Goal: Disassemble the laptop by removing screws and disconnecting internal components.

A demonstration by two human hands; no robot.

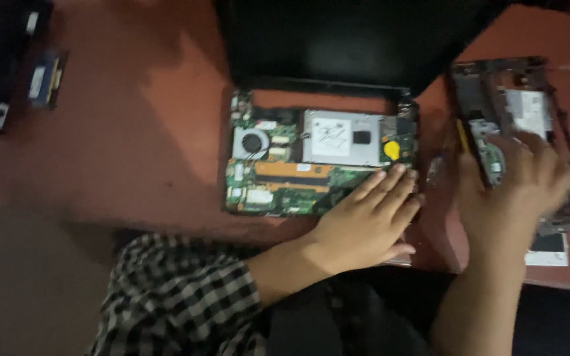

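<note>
— Closest to the lens, what is that?

— Checked sleeve (179,296) on the left forearm, black and pale, low in the view. From it the left hand (367,221) reaches forward and lies flat, palm down, fingers stretched out and close together, gripping nothing.

— Flat on what?

— On the near right corner of an opened laptop (321,161). Its green circuit board is bare, with a round fan (252,142) at the left, a silver drive (341,136) in the middle and a yellow coin cell (392,150) at the right. The fingertips touch the board just below that cell. The dark screen (357,39) lies open beyond it on the reddish-brown table (133,132).

— And the right hand?

— The right hand (512,191) is blurred. It rests on a separate dark casing panel (529,132) lying to the right of the laptop, fingers curled over its near part beside a small green board (493,158). Whether they pinch anything, I cannot tell.

— Anything else on the table?

— A long black bar-shaped part (4,62) at the far left, with a small blue-faced part (46,78) beside it, both well apart from the hands.
</note>
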